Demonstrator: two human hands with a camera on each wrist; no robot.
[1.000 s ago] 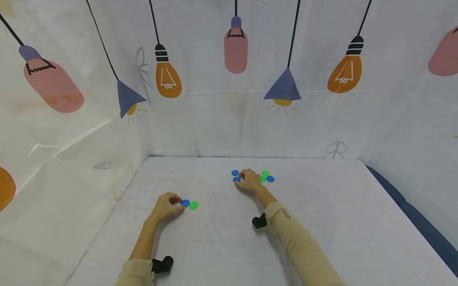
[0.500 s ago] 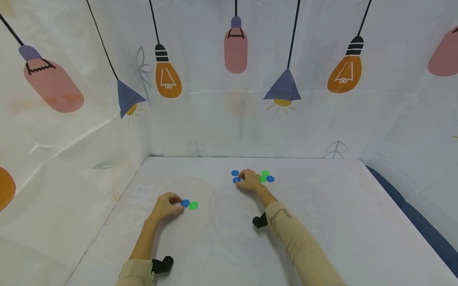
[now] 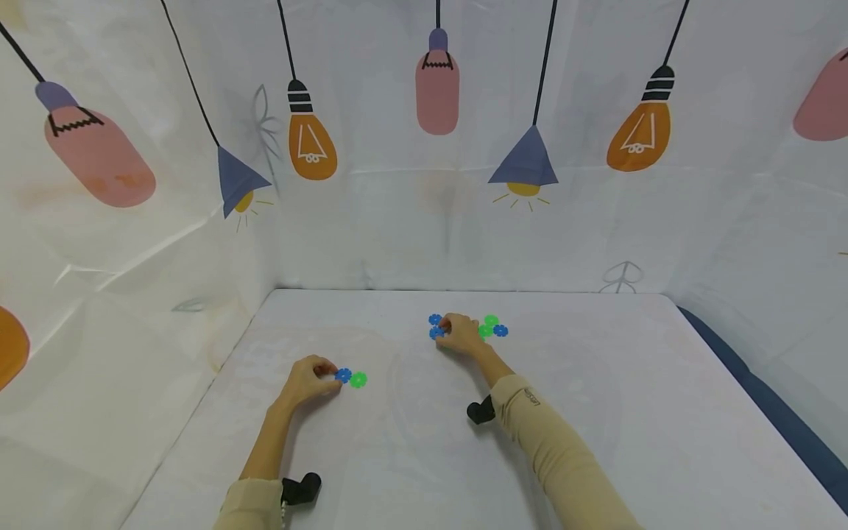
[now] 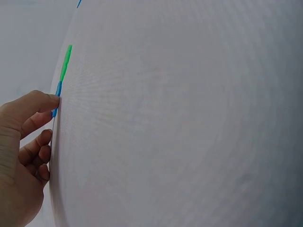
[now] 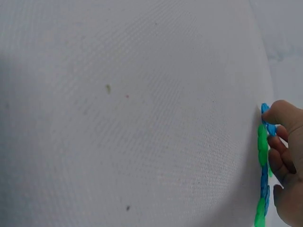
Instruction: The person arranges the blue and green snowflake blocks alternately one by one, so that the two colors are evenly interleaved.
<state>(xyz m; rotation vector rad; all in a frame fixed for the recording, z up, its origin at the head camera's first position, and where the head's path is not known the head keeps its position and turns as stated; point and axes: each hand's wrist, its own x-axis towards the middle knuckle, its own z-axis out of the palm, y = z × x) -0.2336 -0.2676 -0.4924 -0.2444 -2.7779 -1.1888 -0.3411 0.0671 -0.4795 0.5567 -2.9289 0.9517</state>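
In the head view my left hand (image 3: 309, 378) pinches a blue flower-shaped disc (image 3: 343, 375) between thumb and fingers. A green disc (image 3: 358, 380) of the same shape adjoins its right side; the left wrist view shows the green disc (image 4: 66, 61) and blue disc (image 4: 58, 88) edge-on, end to end. Farther back, my right hand (image 3: 460, 333) pinches another blue disc (image 3: 436, 333). Just behind that lies one more blue disc (image 3: 435, 319). Right of this hand sit green discs (image 3: 491, 321) and a blue disc (image 3: 500, 331); the hand covers whatever lies beneath it.
A white tabletop (image 3: 411, 449) carries all the discs. White sheeting (image 3: 397, 228) printed with lamps stands behind and at both sides. A black wrist-worn device (image 3: 481, 411) hangs by the right cuff, and a similar black device (image 3: 302, 489) by the left.
The blue disc in my right hand's fingers has shifted very slightly, and those fingers with it. My left hand and its discs hold still.
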